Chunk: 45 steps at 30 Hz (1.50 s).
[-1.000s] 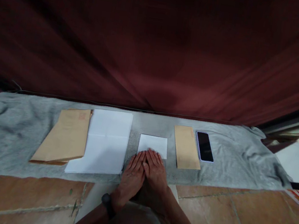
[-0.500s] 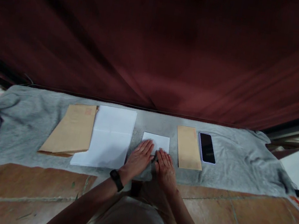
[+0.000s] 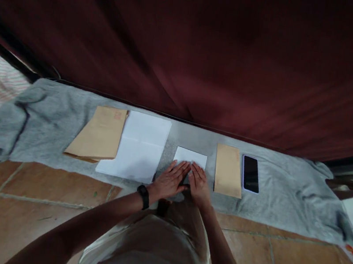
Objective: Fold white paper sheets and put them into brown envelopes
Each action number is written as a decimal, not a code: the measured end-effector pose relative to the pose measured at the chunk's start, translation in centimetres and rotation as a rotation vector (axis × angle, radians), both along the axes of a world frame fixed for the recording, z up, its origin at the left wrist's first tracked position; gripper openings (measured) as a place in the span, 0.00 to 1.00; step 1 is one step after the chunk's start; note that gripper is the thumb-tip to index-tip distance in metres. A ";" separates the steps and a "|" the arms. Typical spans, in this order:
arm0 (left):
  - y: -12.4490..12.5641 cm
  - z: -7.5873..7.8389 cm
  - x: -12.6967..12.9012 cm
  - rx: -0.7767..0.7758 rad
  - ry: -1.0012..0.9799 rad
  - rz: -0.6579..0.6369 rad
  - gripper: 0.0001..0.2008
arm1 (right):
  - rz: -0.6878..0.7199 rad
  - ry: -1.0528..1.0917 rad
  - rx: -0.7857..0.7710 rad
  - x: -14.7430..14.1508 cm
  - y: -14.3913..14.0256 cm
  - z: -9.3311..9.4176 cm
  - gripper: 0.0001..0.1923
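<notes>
A small folded sheet of white paper lies flat on the grey cloth in front of me. My left hand rests on its near part, fingers stretched out and pointing away to the right. Beside it, my right hand lies on the paper's near right part with its fingers extended. The fingertips of both hands almost meet, and together they cover the near edge of the paper. Neither hand grips anything. A dark band sits on my left wrist.
Left of the hands is a stack of white sheets, overlapped by brown envelopes. A single brown envelope and a phone lie to the right. Grey cloth covers the surface, with a dark red curtain behind it.
The view has tilted and shifted slightly. My left hand has slid right across the paper, and its fingers now lie close to those of my right hand. The paper stays flat.
</notes>
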<state>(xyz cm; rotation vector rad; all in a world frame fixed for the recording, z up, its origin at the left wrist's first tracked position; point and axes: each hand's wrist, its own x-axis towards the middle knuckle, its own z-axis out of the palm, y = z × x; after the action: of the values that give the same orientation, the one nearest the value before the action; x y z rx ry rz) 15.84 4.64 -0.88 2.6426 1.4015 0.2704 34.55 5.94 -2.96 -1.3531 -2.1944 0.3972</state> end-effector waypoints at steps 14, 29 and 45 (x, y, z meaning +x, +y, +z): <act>0.0 -0.6 -0.1 0.029 -0.032 0.009 0.32 | -0.055 -0.238 0.043 -0.8 4.0 0.4 0.25; 3.8 -1.3 0.6 0.046 -0.061 0.240 0.31 | -0.157 -0.310 0.065 -1.0 3.7 -0.1 0.25; 4.1 -2.2 0.6 0.087 -0.109 0.376 0.33 | -0.278 -0.281 0.060 -0.5 2.0 -0.8 0.28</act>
<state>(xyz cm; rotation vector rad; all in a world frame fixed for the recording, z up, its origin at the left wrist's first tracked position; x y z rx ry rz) 16.42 8.74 -3.13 2.3658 1.8783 0.5173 34.01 7.96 -3.74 -1.7386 -2.1686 0.0383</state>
